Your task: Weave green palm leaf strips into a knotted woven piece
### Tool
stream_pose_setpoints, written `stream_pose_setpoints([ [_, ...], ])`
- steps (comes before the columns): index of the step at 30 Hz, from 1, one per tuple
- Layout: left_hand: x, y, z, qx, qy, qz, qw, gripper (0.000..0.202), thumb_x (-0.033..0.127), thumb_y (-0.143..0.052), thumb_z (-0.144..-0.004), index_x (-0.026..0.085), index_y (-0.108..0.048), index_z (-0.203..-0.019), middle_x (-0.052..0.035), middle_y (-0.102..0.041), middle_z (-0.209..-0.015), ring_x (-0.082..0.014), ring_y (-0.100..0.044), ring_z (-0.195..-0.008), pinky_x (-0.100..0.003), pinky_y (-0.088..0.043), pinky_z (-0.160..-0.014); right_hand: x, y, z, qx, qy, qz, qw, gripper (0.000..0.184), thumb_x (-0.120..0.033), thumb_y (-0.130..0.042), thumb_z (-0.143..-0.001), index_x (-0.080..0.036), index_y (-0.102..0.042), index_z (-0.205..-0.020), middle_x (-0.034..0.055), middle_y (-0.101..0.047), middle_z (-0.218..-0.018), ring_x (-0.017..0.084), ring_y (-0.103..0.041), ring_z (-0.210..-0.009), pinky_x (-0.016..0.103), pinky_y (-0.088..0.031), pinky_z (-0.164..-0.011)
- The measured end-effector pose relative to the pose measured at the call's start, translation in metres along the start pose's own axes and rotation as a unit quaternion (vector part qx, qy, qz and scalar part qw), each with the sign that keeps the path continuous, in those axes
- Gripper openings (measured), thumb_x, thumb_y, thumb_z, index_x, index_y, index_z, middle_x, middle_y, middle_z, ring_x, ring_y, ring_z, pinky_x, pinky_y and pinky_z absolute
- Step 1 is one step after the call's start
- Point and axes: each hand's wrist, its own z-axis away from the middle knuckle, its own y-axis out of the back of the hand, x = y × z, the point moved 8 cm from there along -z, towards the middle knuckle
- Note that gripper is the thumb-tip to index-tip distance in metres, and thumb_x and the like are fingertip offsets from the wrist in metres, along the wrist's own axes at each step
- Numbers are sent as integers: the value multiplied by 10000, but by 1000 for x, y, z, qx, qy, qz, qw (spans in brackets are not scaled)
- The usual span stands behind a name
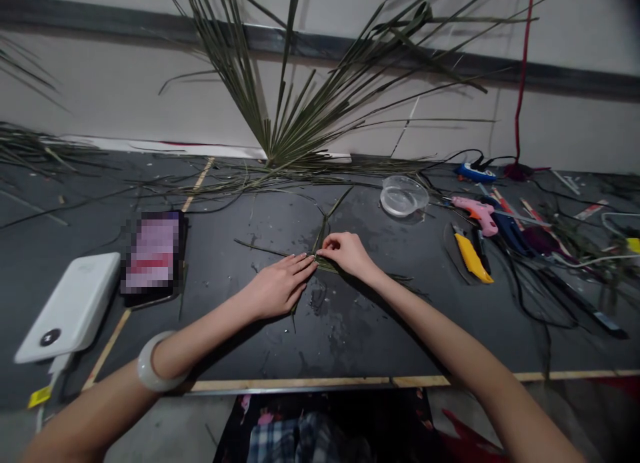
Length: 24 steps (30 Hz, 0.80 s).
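Note:
My left hand (283, 286) and my right hand (347, 255) meet over a narrow bundle of crossed green palm leaf strips (320, 263), which lies flat on the dark work table (350, 343). Fingertips of both hands press or pinch the strips at the crossing, and part of the bundle is hidden beneath them. Longer strip ends stick out on either side and away from me. A pale bangle (155, 361) circles my left wrist.
A large palm frond (300, 116) leans against the wall behind the table. On the table are a white power bank (67, 307), a censored phone (153, 256), a clear plastic bowl (404, 196), a pink glue gun (475, 214), a yellow utility knife (473, 257), cables and scattered strips.

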Motion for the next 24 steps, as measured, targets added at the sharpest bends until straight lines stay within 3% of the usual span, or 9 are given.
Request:
stream_pose_setpoints([
  [10,5,4,-2,8,-15,-26,1000,459,236,-324,-926,109,-433,-1354,-77,-409,-1441,-235,-379,-1331,-366,-314,-1108,1,-4,5,23,20,16,999,136,-309,-647,-776,-174,-653,-763,15,-650,-720,137,-547,-659,236,-368,-611],
  [13,5,5,-3,4,-18,-24,1000,457,233,-332,-922,111,-434,-1350,-72,-424,-1432,-237,-386,-1325,-377,-309,-1108,-9,12,8,86,42,74,993,243,-289,-654,-762,-159,-617,-964,81,-638,-958,192,-564,-828,277,-418,-690],
  [16,4,5,-3,6,-17,-25,1000,451,236,-334,-925,132,-431,-1353,-65,-434,-1426,-237,-392,-1319,-384,-304,-1105,-36,31,8,136,121,174,968,351,-224,-569,-823,-134,-540,-1161,162,-542,-1229,265,-470,-1115,363,-398,-878],
  [18,4,4,-3,7,-18,-26,999,448,242,-329,-931,147,-426,-1358,-56,-433,-1427,-234,-391,-1320,-386,-297,-1107,-48,29,1,71,164,231,956,276,-159,-478,-867,-139,-580,-1123,143,-603,-1165,263,-472,-1130,377,-352,-938],
  [21,4,3,-3,7,-23,-26,999,451,246,-330,-928,146,-421,-1358,-62,-425,-1432,-235,-377,-1330,-397,-275,-1118,-41,16,-14,-87,131,264,952,266,-109,-434,-867,-158,-653,-1010,102,-690,-973,216,-593,-929,309,-392,-837],
  [24,5,2,-3,2,-27,-30,999,456,242,-330,-920,130,-427,-1351,-75,-417,-1436,-249,-384,-1324,-413,-265,-1120,-34,5,-21,-181,118,257,942,287,-62,-460,-826,-158,-682,-981,90,-703,-978,184,-621,-875,248,-407,-771],
])
